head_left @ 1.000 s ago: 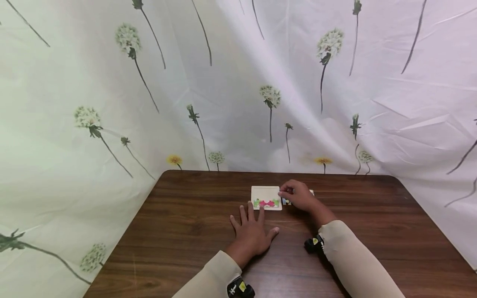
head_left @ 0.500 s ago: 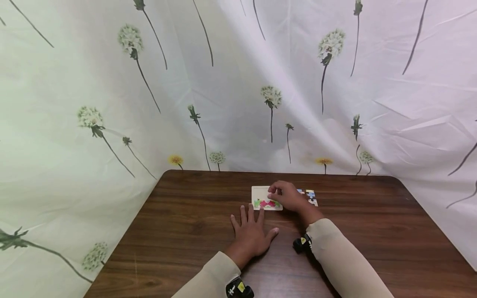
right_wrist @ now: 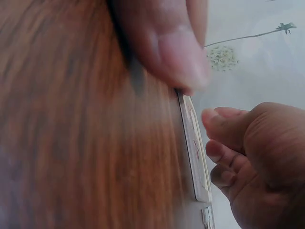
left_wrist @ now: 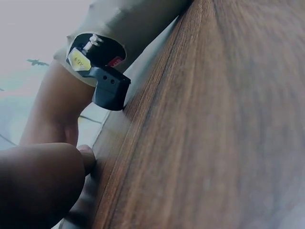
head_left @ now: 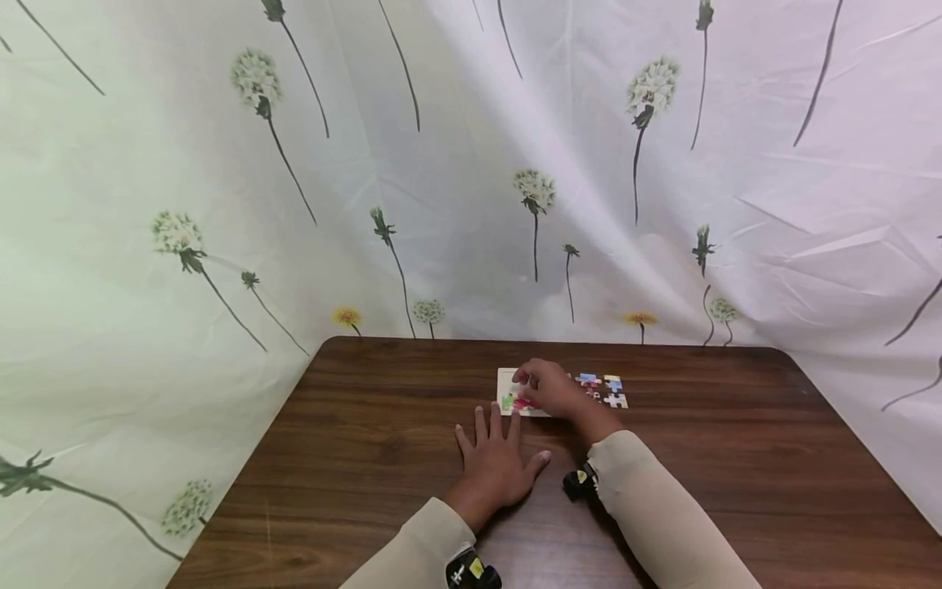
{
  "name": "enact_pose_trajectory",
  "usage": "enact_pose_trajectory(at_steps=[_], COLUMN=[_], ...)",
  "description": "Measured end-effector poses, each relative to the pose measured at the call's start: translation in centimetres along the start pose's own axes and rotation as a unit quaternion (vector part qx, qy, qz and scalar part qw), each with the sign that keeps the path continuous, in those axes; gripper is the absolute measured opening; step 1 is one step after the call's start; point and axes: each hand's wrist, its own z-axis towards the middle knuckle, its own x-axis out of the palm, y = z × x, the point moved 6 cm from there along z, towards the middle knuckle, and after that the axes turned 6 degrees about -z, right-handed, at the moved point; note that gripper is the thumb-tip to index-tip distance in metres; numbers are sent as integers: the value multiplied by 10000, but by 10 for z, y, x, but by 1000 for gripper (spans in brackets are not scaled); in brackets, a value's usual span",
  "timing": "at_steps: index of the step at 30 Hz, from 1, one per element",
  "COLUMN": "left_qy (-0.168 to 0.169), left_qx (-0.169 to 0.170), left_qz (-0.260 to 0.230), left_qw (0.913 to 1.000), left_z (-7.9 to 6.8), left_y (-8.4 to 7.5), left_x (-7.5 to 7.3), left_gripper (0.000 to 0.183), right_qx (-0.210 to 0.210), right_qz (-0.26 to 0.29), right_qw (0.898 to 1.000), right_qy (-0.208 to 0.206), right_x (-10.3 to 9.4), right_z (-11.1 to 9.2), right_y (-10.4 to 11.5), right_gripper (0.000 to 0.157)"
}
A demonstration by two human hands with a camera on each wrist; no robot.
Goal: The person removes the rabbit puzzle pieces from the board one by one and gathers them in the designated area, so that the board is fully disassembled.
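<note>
A white puzzle board (head_left: 504, 376) lies toward the far edge of the table, with green and pink jigsaw pieces (head_left: 509, 402) along its near side. My right hand (head_left: 550, 388) is over the board, thumb and forefinger drawn together on a small pale puzzle piece (head_left: 524, 392) that is mostly hidden. Its remaining fingers (right_wrist: 224, 176) are curled in the right wrist view. My left hand (head_left: 495, 465) rests palm down with fingers spread, its fingertips at the board's near edge. The left thumb (right_wrist: 183, 55) looms in front of the board in the right wrist view.
Several loose jigsaw pieces (head_left: 613, 383) lie to the right of the board, partly behind my right hand. The brown wooden table (head_left: 368, 442) ends at a hanging cloth (head_left: 456, 204) printed with dandelions.
My right hand has moved left from beside the loose pieces to above the board, uncovering more of those pieces. The left hand stays flat in place.
</note>
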Motion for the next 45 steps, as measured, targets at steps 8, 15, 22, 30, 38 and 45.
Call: enact_pose_trajectory(at_steps=[8,15,22,30,38,45], left_qy=[-25,-24,-74,-138,-91,-146], left_qx=[7,71,95,120,92,121], left_qz=[26,100,138,153,171,146], left_qw=[10000,9999,9998,9997,9998,9997], left_z=[0,1,0,-1,-1,1], left_y=[-1,-1,-1,-2,-1,-1], left_x=[1,2,0,-3,-4,-2], left_gripper=[92,93,92,92,92,92], right_qx=[-375,-509,-339,8,1,-228], right_qz=[-187,-329,-460,-510,-373,174], right_qw=[9991,9975,9962,9944,9948,9955], right_qy=[73,356,654,930,943,907], right_x=[5,8,10,15,16,10], right_z=[3,4,8,15,16,15], right_y=[3,6,9,8,8,5], right_gripper=[22,18,18,17,21,23])
